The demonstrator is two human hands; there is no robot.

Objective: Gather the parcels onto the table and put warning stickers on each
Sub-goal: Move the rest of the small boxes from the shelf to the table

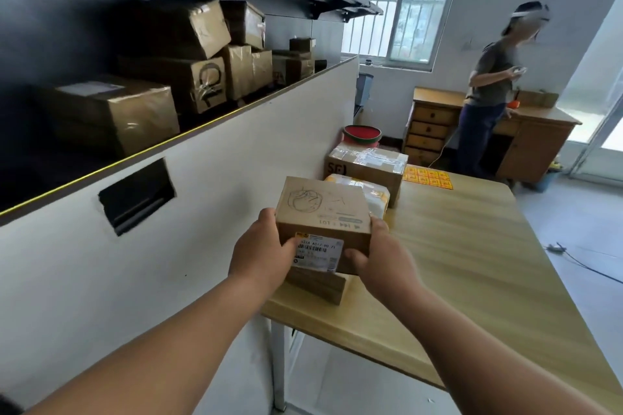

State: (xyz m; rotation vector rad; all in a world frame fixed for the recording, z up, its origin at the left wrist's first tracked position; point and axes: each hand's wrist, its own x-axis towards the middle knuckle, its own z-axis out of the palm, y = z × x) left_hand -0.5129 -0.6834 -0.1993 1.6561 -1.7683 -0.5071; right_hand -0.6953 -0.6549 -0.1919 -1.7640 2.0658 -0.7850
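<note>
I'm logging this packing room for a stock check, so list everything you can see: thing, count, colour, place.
held box: one, brown, between both hands above the table's near left corner
flat box: one, brown, on the table under the held box
taped boxes: two, brown and yellowish, far left of the table
sticker sheet: one, yellow, far table edge
table: one, light wood
shelf boxes: several, brown, left shelf
desk: one, wooden, by the window
person: one, at the desk
left hand; right hand: gripping the held box

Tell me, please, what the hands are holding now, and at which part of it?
A small cardboard parcel, gripped by both hands: the left hand on its left end, the right hand on its right end, above the table.
</note>
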